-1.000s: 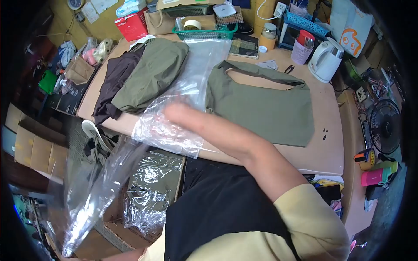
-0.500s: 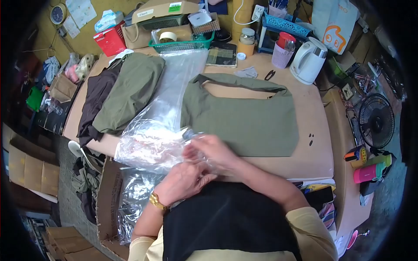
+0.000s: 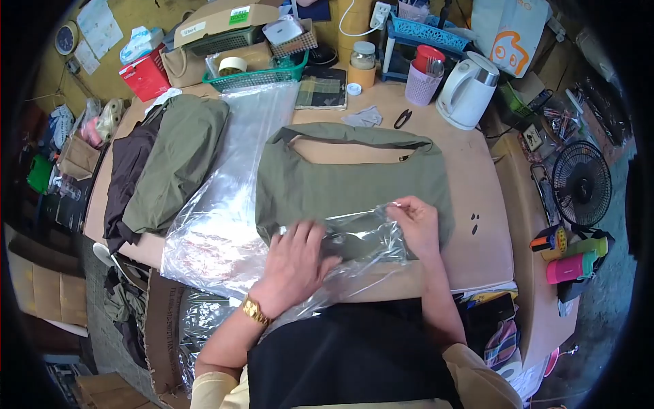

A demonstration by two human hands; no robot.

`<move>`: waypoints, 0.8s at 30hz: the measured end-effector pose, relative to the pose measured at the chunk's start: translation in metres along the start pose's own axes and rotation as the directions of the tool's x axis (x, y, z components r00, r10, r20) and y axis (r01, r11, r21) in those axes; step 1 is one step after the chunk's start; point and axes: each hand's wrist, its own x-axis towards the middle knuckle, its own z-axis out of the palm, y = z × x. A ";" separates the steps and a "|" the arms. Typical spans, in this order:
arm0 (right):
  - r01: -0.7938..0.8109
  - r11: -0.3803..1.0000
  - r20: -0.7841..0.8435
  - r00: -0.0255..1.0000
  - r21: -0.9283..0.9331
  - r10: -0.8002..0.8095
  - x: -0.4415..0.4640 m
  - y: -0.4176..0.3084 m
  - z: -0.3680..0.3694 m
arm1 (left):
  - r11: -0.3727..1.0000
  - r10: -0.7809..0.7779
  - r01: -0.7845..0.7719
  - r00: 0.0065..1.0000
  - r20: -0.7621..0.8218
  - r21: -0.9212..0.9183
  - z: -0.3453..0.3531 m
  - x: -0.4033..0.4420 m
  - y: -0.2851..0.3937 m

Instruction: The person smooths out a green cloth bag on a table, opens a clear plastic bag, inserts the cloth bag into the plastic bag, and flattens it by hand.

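An olive green bag (image 3: pixel 354 180) with a wide strap lies flat on the table. A clear plastic bag (image 3: pixel 371 238) stretches over its lower edge. My right hand (image 3: pixel 417 221) pinches the plastic's upper right corner between thumb and fingers. At the bag's lower left, my left hand (image 3: pixel 296 262), with a gold watch at the wrist, rests over the plastic with its fingers somewhat spread; whether it grips any film is hidden. Left of the green bag is a stack of clear plastic bags (image 3: pixel 235 177). Folded olive cloth (image 3: pixel 180 160) and dark brown cloth (image 3: pixel 129 177) lie farther left.
Along the back stand a green basket (image 3: pixel 262 78), a jar (image 3: pixel 362 58), a pink cup (image 3: pixel 422 83) and a white kettle (image 3: pixel 466 92). Small black scissors (image 3: pixel 402 119) lie before them. A cardboard box (image 3: pixel 163 334) holding plastic-wrapped goods is below the table's front edge. A fan (image 3: pixel 581 183) stands right.
Both hands have moved apart from their meeting place at the table's front edge. The right hand has drawn one plastic bag rightward over the green bag. The view has shifted right.
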 end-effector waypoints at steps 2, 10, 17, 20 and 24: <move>0.036 0.989 0.078 0.996 0.145 -0.048 -0.005 -0.015 0.021 | 0.968 0.214 -0.252 0.826 -0.522 -0.001 -0.029 0.023 0.014; -0.038 0.989 -0.336 0.942 -0.143 -0.013 0.006 -0.016 -0.066 | 0.995 0.033 -0.031 0.999 0.013 -0.096 -0.017 0.058 -0.054; 0.298 0.697 -0.124 0.865 -0.652 -0.486 -0.006 -0.093 -0.021 | 0.975 -0.047 0.071 0.992 0.115 -0.211 -0.001 0.046 -0.060; 0.483 0.609 0.429 0.869 -0.629 -0.246 -0.015 -0.094 0.051 | 0.985 -0.023 0.041 0.994 0.107 -0.169 -0.004 0.035 -0.069; 0.471 0.480 0.567 0.821 -0.740 0.067 -0.012 -0.040 0.080 | 0.945 -0.148 0.194 0.972 0.183 -0.265 -0.020 0.021 -0.105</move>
